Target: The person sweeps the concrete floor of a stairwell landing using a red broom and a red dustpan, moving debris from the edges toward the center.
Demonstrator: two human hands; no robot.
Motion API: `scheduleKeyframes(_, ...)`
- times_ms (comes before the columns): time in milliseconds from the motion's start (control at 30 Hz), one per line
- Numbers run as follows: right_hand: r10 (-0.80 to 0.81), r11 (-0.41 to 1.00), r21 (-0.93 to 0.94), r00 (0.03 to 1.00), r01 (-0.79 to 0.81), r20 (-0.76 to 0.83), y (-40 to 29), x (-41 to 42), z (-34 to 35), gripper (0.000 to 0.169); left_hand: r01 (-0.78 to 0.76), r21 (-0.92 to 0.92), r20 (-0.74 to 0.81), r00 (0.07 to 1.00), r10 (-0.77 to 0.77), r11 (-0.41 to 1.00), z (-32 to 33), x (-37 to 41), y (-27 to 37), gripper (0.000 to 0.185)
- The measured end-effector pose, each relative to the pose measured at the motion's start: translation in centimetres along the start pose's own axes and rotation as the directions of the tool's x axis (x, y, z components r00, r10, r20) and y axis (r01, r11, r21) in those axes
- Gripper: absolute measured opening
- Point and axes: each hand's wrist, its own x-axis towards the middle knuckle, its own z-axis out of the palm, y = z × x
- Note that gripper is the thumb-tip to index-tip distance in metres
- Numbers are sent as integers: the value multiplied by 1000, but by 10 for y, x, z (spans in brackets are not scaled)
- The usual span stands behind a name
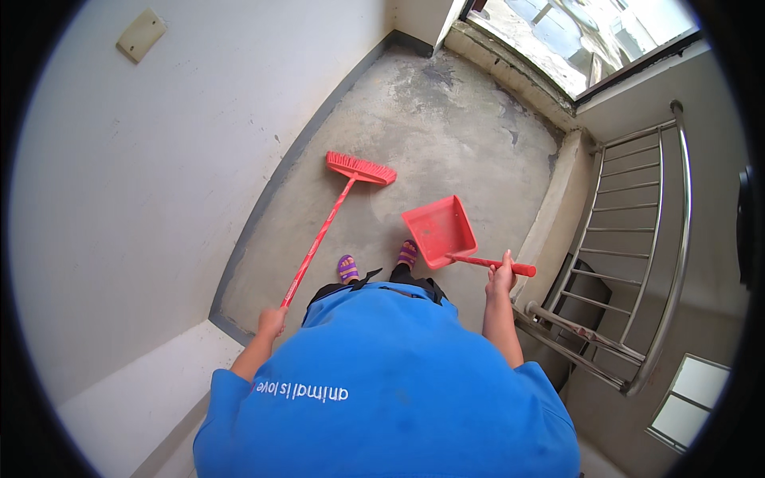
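Observation:
My left hand grips the lower visible end of a red broom's patterned handle. The broom's red bristle head is out ahead on the concrete floor, near the left wall. In my right hand is the handle of a red long-handled dustpan. Its pan lies in front of my right foot, with the wide mouth facing up and left in the picture. A few small dark specks show inside the pan. Broom head and dustpan are apart.
A worn concrete floor runs to a raised sill under a window. Stainless steel railings stand on the right beside a low ledge. A white wall with a grey base strip borders the left. My feet wear purple sandals.

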Motion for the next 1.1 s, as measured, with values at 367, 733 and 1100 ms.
scheduleKeyframes(367,42,999,17,999,-42,14,5,14,24,29,58,336,-205,979,13,940,-12,-91,-117,47)
scheduleKeyframes(733,69,997,21,998,-69,8,8,29,7,31,-211,225,-96,967,237,951,2,13,15,44)
scheduleKeyframes(1100,2,999,48,996,2,-90,-15,17,-23,32,-318,98,150,941,302,943,106,109,325,33)
